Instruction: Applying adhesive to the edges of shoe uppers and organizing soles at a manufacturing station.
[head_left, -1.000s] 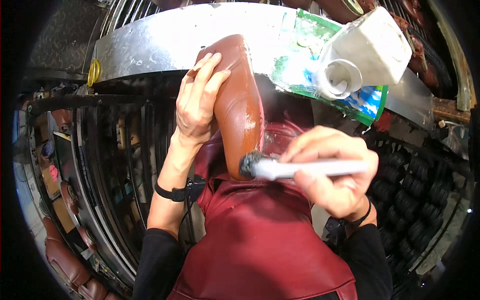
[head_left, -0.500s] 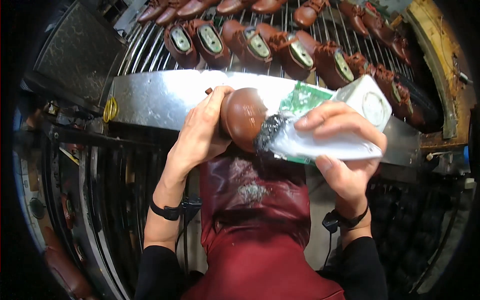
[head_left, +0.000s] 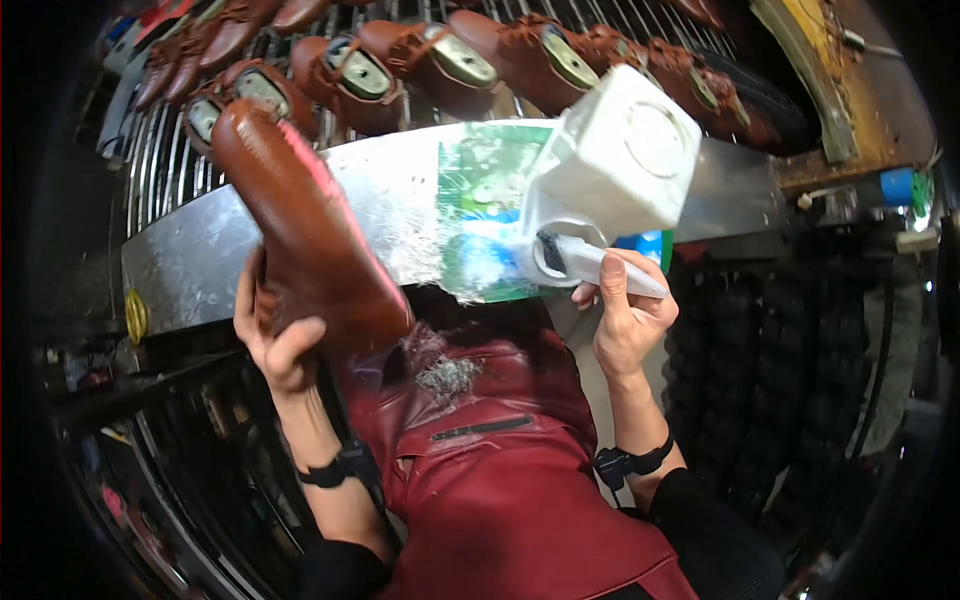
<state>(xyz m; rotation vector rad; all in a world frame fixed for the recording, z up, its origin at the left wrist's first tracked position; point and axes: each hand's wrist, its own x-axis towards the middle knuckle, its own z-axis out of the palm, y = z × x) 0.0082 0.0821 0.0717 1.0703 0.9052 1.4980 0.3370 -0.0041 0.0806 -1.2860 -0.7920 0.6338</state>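
A brown leather shoe [head_left: 300,225] is in my left hand [head_left: 280,350], tilted with one end up toward the far left. Along its right edge runs a bright pink strip. The fingers of that hand are partly hidden behind the shoe, the thumb lying near its lower side. My right hand [head_left: 632,325] is closed on a brush with a white handle [head_left: 610,270]. Its dark bristles are at the round mouth of a white square plastic jug [head_left: 640,150], which lies tipped on the bench. Under the jug is a green and white plastic sheet [head_left: 490,170].
A shiny metal bench strip [head_left: 385,200] crosses in front of me. Behind it, several brown shoes [head_left: 460,60] stand on a rack of metal bars. A yellow ring [head_left: 136,316] hangs at the left end, and a wooden frame [head_left: 810,70] rises at the right.
The brush has left the shoe's surface and now sits at the jug's mouth. My left hand has moved left, turning the shoe so its long side shows. The view has shifted to the right.
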